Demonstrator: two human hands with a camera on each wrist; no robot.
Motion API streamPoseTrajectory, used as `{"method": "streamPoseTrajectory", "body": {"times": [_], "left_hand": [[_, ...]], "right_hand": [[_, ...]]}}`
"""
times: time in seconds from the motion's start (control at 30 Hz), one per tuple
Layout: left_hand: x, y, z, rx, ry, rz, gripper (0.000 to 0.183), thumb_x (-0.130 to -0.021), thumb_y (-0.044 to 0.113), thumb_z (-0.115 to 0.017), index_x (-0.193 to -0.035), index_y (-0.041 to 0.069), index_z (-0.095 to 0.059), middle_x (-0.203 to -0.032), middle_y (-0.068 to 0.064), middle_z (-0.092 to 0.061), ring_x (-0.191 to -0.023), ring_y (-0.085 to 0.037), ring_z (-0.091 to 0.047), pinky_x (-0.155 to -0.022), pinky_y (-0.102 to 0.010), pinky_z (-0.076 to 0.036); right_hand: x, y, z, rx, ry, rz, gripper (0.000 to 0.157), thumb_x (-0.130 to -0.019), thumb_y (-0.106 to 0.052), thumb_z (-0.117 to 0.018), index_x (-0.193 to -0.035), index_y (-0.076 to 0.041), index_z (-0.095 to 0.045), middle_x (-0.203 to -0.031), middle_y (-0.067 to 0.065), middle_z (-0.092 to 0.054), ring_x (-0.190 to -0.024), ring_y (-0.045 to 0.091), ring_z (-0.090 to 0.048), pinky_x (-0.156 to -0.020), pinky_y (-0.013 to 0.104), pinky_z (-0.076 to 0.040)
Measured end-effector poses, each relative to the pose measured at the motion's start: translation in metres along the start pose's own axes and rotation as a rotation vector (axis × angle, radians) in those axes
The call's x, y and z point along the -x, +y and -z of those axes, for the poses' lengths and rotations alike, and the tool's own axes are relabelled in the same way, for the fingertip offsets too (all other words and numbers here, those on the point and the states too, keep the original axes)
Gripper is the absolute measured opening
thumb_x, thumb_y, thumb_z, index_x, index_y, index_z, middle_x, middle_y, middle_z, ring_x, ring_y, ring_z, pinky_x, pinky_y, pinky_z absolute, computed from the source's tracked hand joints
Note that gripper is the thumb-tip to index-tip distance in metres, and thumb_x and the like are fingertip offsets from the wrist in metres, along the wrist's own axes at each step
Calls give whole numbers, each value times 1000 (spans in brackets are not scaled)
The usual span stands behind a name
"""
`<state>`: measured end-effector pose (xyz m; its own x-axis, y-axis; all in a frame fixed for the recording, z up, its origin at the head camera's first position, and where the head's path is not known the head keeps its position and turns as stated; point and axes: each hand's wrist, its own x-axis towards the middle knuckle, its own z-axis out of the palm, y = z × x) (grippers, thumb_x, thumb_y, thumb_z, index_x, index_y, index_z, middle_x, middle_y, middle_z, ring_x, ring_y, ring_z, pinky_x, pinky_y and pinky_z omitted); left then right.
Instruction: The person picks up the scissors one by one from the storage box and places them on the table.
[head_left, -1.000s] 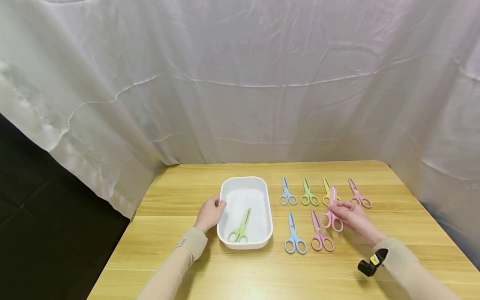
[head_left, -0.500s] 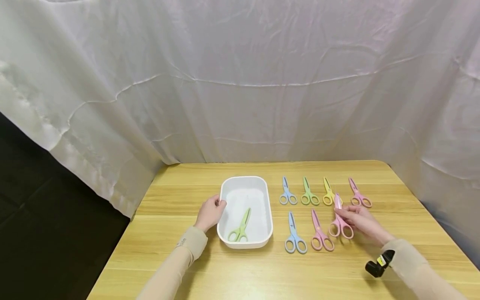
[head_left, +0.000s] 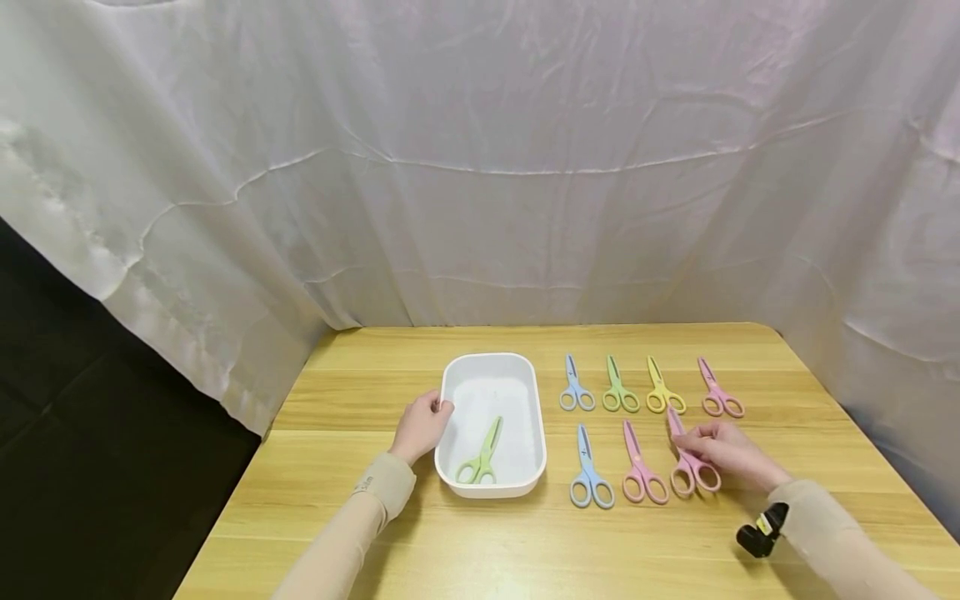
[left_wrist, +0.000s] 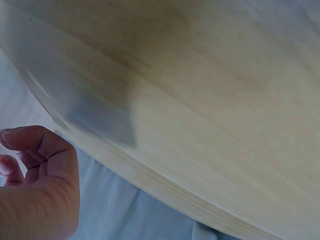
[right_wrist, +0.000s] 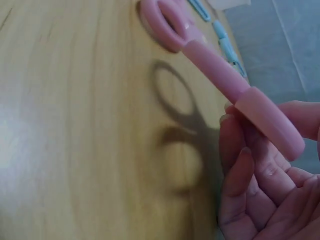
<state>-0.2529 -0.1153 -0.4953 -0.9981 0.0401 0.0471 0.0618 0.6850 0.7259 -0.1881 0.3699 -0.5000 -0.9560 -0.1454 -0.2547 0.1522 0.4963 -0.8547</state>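
My right hand (head_left: 723,447) pinches pink scissors (head_left: 687,458), blades pointing away and finger loops toward me. In the right wrist view the pink handle (right_wrist: 215,70) stands over its own shadow on the wood, with the fingertips behind it. On the other side, my left hand (head_left: 420,427) grips the left rim of a white plastic tray (head_left: 487,375); the left wrist view shows its curled fingers (left_wrist: 37,140), the tray out of sight there. Green scissors (head_left: 482,457) lie inside the tray. Just left of the held pair are other pink scissors (head_left: 641,471).
Blue scissors (head_left: 591,475) lie in the front row. Behind them is a row of blue (head_left: 576,390), green (head_left: 618,392), yellow (head_left: 662,390) and pink scissors (head_left: 717,393). A pale curtain (head_left: 480,208) hangs behind the wooden table (head_left: 495,550).
My right hand has carried the pink scissors toward me and to the right, from over the yellow pair to beside the front pink pair. My left hand and the tray have stayed put.
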Motion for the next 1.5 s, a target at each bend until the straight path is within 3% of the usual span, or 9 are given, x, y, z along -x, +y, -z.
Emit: {"method": "streamPoseTrajectory", "body": {"times": [0.17,0.33,0.63,0.93,1.17,1.5], "left_hand": [[0,0,0,2,0,3,23,-97,26,-51,-77,14,-52,-72,-2,-49,-70,-17,-50,-62,-26,-41],[0,0,0,1,3,0,23,-97,25,-51,-77,14,-51,-71,-2,-48,-69,-17,-50,-61,-26,-41],[1,2,1,3,-5,9,23,-98,24,-51,-77,14,-50,-72,-2,-46,-70,-17,-49,-61,-26,-39],[1,3,1,-4,-6,5,23,-98,24,-50,-77,14,-49,-71,-1,-46,-70,-17,-49,-61,-26,-39],[1,1,0,-1,-6,5,24,-98,25,-50,-76,15,-48,-71,-1,-46,-69,-17,-49,-61,-26,-39],[0,0,0,3,-4,13,21,-98,25,-51,-81,14,-55,-74,-2,-51,-71,-17,-51,-62,-26,-41]], "right_hand": [[0,4,1,23,-41,27,28,-100,-24,-59,-80,-6,-64,-62,-12,-50,-56,2,-45,-51,20,-41],[1,2,2,94,-46,-17,31,-100,-28,-60,-75,-10,-61,-61,-11,-50,-54,2,-44,-50,19,-40],[2,-3,2,199,-20,-6,30,-98,-27,-62,-76,-6,-63,-61,-9,-48,-53,3,-42,-49,19,-36],[-2,-2,3,285,-10,17,32,-96,-29,-65,-69,-11,-57,-57,-10,-44,-51,4,-38,-47,19,-33],[-4,-2,2,387,35,28,37,-94,-33,-67,-66,-13,-55,-57,-8,-47,-52,7,-43,-50,21,-36],[-2,-6,4,460,23,91,39,-94,-33,-67,-64,-11,-57,-55,-8,-48,-49,7,-43,-47,21,-35]]}}
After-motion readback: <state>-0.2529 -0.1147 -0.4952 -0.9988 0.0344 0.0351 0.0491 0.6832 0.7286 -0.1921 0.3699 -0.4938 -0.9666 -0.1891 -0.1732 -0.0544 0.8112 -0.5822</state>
